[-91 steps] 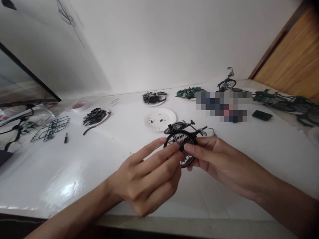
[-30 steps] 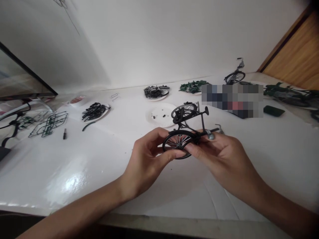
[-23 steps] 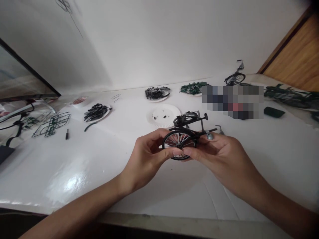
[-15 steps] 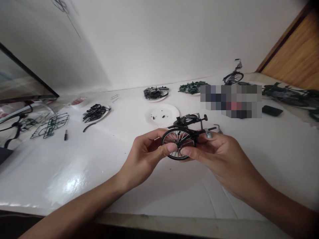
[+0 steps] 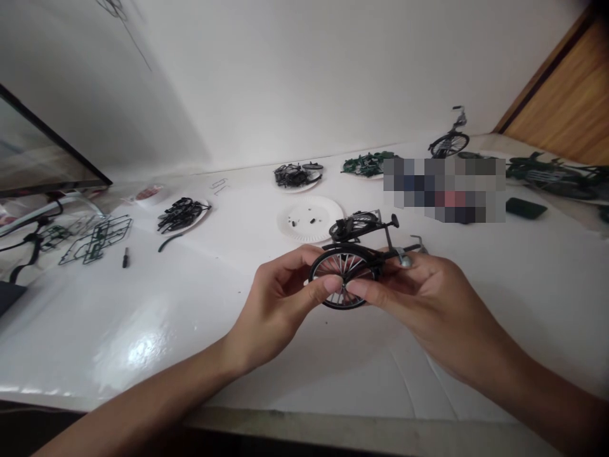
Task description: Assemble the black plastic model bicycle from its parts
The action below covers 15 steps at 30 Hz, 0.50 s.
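Model bicycle: black, lifted above the table, just in front of a paper plate.
Left hand: fingers curled closed around the near wheel.
Right hand: fingers closed on the frame beside that wheel.

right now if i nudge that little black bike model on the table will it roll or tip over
The model bicycle would probably roll if pushed straight, since its spoked wheel looks round and narrow. It would likely tip easily too, as no stand shows. The thin spokes look fragile, so squeezing them might bend them.
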Motion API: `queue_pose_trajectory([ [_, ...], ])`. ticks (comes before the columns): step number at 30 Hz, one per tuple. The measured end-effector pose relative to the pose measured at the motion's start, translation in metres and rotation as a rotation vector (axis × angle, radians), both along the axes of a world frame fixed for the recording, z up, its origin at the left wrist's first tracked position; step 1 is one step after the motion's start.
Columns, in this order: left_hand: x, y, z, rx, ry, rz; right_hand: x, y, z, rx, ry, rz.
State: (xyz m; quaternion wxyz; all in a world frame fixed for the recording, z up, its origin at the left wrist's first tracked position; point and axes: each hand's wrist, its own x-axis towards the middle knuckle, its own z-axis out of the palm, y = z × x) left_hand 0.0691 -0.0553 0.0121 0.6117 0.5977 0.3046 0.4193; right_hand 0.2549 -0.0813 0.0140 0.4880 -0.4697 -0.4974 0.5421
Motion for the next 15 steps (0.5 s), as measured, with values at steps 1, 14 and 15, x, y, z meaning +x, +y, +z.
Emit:
queue_pose_trajectory([
  [1,0.0,-0.001,0.001,0.004,0.003,0.007,0.0,0.0,0.001,0.001,-0.017,-0.006],
  [14,-0.003,-0.011,-0.005,0.287,0.0,0.154,-0.004,-0.009,0.005,0.31,-0.313,-0.219],
  [15,-0.003,-0.011,-0.006,0.342,-0.002,0.158,-0.003,-0.01,0.006,0.385,-0.374,-0.247],
])
